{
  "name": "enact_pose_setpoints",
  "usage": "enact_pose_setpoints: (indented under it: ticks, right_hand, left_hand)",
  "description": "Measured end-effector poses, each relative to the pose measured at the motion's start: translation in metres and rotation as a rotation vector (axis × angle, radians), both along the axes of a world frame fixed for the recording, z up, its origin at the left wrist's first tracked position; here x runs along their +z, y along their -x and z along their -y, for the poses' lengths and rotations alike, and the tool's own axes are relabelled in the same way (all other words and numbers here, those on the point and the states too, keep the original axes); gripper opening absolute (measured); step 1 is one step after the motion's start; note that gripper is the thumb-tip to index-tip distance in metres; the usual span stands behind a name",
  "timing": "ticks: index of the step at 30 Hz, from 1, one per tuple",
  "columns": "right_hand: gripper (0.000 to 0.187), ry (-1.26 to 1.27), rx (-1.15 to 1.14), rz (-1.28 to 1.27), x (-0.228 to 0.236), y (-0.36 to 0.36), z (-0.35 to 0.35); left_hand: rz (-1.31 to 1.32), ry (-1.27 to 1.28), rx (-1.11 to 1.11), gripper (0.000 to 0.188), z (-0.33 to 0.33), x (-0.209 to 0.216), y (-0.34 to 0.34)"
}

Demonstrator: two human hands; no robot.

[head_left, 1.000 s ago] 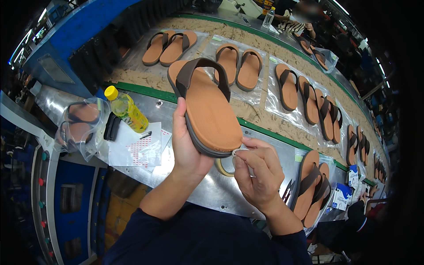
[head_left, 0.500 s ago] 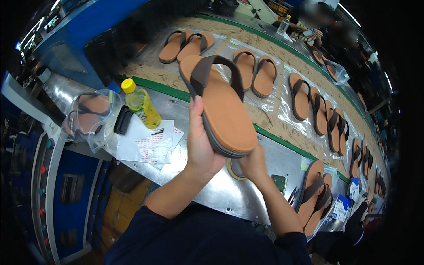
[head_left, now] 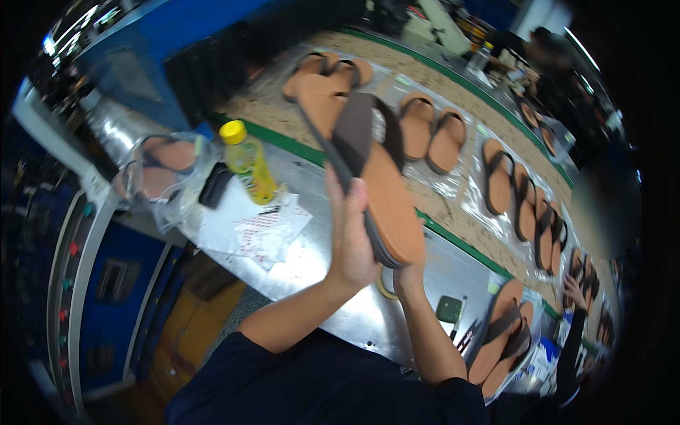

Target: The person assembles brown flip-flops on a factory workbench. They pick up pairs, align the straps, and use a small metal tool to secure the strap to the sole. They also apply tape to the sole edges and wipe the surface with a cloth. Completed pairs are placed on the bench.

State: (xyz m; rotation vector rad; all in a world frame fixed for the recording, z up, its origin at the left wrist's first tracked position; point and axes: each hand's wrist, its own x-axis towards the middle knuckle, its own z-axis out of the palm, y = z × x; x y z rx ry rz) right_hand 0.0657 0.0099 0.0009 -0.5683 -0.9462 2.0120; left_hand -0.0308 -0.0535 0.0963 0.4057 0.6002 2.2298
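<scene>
A flip-flop with a tan footbed, a wide dark brown strap and a dark sole is held up in front of me, tilted, toe end up and to the left. My left hand is closed around its side edge, thumb near the footbed's rim. At the lower end, my right hand grips it from behind and below; most of those fingers are hidden by the sole. Under the hands lies the metal tabletop, with a tape roll partly covered by my right hand.
Beyond a green edge, a conveyor belt carries several bagged flip-flop pairs. On the left stand a yellow-capped bottle, papers, a black object and a bagged pair. Another pair lies right; a co-worker's hand reaches the belt.
The flip-flop has turned somewhat, showing more of its strap's side, and both hands have moved with it. My view has shifted. A co-worker's arm now reaches to the belt at right.
</scene>
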Motion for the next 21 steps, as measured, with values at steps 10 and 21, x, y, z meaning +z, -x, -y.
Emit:
enact_pose_setpoints:
  ticks: [10, 21]
  right_hand:
    - [0.071, -0.714, -0.028, 0.412, 0.073, -0.041, 0.025]
    - [0.052, 0.02, -0.069, 0.186, 0.073, -0.108, 0.009]
  left_hand:
    - [-0.237, 0.162, 0.171, 0.064, -0.016, 0.001, -0.019]
    - [0.16, -0.029, -0.42, 0.05, -0.037, -0.017, -0.037]
